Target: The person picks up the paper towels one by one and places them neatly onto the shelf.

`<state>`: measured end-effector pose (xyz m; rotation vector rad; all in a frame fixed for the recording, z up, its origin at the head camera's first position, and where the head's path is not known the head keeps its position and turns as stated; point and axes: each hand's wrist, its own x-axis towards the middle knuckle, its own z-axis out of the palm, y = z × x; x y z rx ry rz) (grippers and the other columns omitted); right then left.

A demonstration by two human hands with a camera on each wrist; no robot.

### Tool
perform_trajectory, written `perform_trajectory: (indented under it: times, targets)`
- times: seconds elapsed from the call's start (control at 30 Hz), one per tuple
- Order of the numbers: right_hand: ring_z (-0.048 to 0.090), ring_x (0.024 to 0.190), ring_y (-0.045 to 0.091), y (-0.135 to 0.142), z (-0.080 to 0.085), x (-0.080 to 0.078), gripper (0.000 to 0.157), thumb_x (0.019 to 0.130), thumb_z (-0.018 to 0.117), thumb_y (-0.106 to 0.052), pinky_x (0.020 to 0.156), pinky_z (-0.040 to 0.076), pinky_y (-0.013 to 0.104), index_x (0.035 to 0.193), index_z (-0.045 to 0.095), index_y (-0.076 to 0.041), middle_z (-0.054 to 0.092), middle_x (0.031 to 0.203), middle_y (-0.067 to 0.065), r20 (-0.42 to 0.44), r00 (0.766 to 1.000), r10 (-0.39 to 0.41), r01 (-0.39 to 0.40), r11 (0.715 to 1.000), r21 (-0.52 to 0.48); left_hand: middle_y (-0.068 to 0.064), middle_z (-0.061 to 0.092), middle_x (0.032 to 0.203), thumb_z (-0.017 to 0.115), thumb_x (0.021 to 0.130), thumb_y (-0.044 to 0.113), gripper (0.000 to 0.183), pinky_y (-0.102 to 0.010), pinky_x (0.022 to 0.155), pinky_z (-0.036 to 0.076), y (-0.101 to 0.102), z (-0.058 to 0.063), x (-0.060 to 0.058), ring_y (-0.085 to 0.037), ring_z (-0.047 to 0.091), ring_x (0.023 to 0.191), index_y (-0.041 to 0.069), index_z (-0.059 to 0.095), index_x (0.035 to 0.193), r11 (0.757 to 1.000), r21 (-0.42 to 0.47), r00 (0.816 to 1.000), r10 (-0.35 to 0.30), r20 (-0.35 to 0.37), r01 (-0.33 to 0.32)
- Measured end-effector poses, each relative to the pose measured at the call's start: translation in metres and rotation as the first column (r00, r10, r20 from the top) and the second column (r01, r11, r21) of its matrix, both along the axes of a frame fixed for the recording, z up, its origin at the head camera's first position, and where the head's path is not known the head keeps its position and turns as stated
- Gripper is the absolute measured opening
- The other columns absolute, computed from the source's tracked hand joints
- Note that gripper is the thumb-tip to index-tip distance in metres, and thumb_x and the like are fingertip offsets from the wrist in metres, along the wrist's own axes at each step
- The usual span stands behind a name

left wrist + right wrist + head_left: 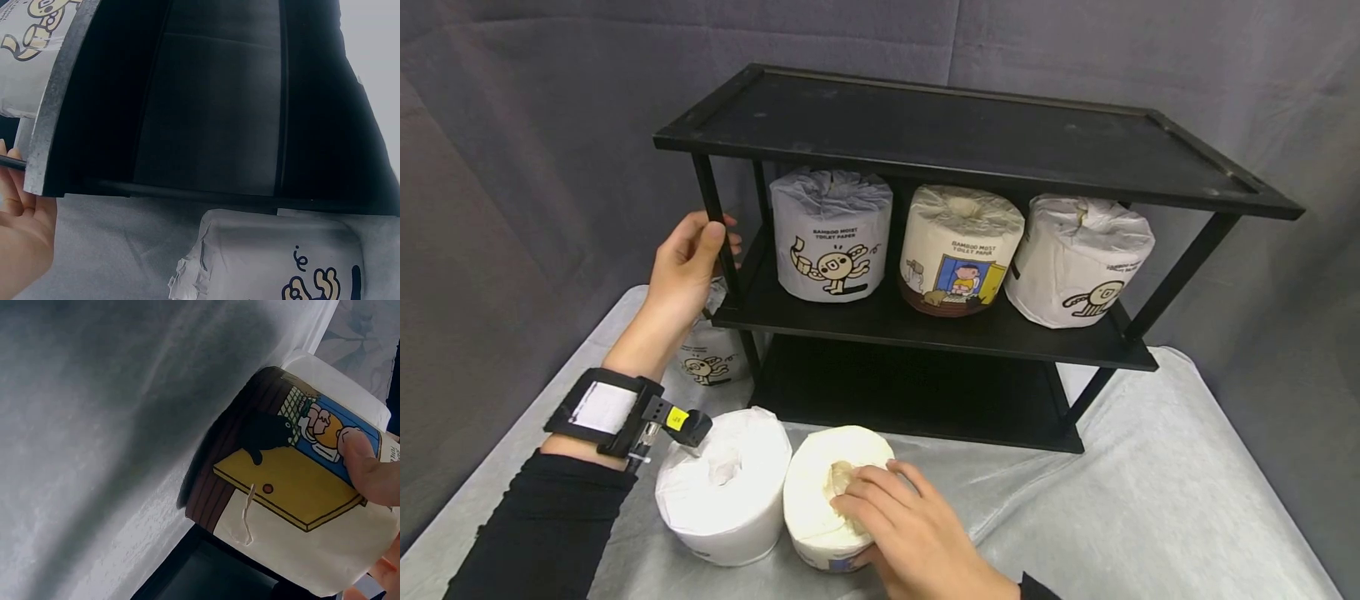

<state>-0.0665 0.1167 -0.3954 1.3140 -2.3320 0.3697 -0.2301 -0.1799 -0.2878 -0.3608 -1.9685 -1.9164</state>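
My left hand [679, 265] grips the front left post [709, 187] of a black two-tier shelf rack [925, 125], between its top and middle boards. In the left wrist view, that hand's fingers [12, 187] wrap around the dark post. My right hand [917, 521] holds a cream toilet roll [808, 492] with a coloured picture, fingertips at its core hole. The right wrist view shows the thumb [369, 465] pressed on the printed side of this roll. Right beside it, a white wrapped toilet roll [752, 517] stands upright on the grey cloth.
Three wrapped rolls stand on the middle board: a white one [831, 242], a cream picture one [958, 258] and a tilted white one [1075, 267]. Left of the rack, another white roll [711, 354] is partly hidden by my left arm. The bottom board [910, 392] lies low, near the cloth.
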Motion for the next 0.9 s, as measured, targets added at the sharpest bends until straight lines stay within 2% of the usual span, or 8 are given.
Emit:
perform_trajectory:
  times: [0.17,0.27,0.4,0.57,0.73,0.9]
  targets:
    - [0.051,0.124,0.015,0.006,0.004,0.0,0.071,0.061,0.092,-0.014,0.104,0.04,0.042,0.124,0.06,-0.015,0.063,0.124,-0.002,0.042,0.999,-0.007,0.009,0.999,-0.04,-0.003,0.06,0.1,0.057,0.096,0.042,0.026,-0.026,0.086,0.045,0.0,0.001,0.001,-0.015,0.058,0.095,0.021,0.064,0.109,1.0,0.006,1.0,-0.004,-0.003,0.004]
    - [0.051,0.124,0.016,0.01,0.007,-0.001,0.072,0.06,0.091,-0.011,0.105,0.039,0.042,0.125,0.06,-0.015,0.064,0.123,-0.002,0.038,0.999,-0.014,0.016,0.998,-0.053,-0.003,0.06,0.1,0.057,0.096,0.042,0.025,-0.025,0.086,0.045,0.0,0.001,0.001,-0.014,0.059,0.094,0.021,0.064,0.108,1.0,0.001,1.0,0.001,-0.005,-0.001]
    - [0.053,0.123,0.019,0.017,0.011,-0.003,0.075,0.059,0.089,-0.007,0.106,0.036,0.043,0.127,0.059,-0.013,0.064,0.121,-0.001,-0.002,1.0,-0.022,0.022,0.998,-0.061,-0.003,0.06,0.1,0.056,0.098,0.04,0.022,-0.025,0.086,0.045,0.0,0.001,0.001,-0.015,0.059,0.094,0.023,0.064,0.108,1.0,-0.016,1.0,0.01,0.005,-0.01]
    - [0.052,0.125,0.02,0.026,0.014,-0.008,0.07,0.063,0.085,-0.005,0.108,0.033,0.043,0.128,0.06,-0.012,0.064,0.121,0.001,-0.046,0.998,-0.046,0.041,0.994,-0.097,-0.001,0.06,0.101,0.054,0.1,0.038,0.025,-0.025,0.086,0.044,-0.001,0.002,0.0,-0.016,0.057,0.098,0.017,0.063,0.112,0.999,-0.032,1.0,0.013,-0.003,-0.013]
    - [0.055,0.123,0.022,0.037,0.015,-0.013,0.065,0.063,0.083,-0.006,0.105,0.035,0.044,0.125,0.062,-0.009,0.066,0.12,0.002,-0.104,0.993,-0.061,0.046,0.989,-0.143,0.0,0.06,0.099,0.055,0.098,0.041,0.03,-0.026,0.086,0.045,-0.001,0.002,0.0,-0.017,0.058,0.097,0.015,0.063,0.113,1.0,-0.027,1.0,0.004,-0.001,-0.004]
    - [0.057,0.121,0.024,0.049,0.015,-0.016,0.062,0.062,0.083,-0.006,0.103,0.035,0.044,0.122,0.064,-0.008,0.066,0.118,0.003,-0.115,0.99,-0.079,0.06,0.985,-0.162,0.001,0.06,0.1,0.053,0.098,0.043,0.032,-0.025,0.085,0.045,-0.002,0.0,0.0,-0.017,0.058,0.099,0.017,0.062,0.114,0.998,-0.058,1.0,0.016,0.013,-0.016]
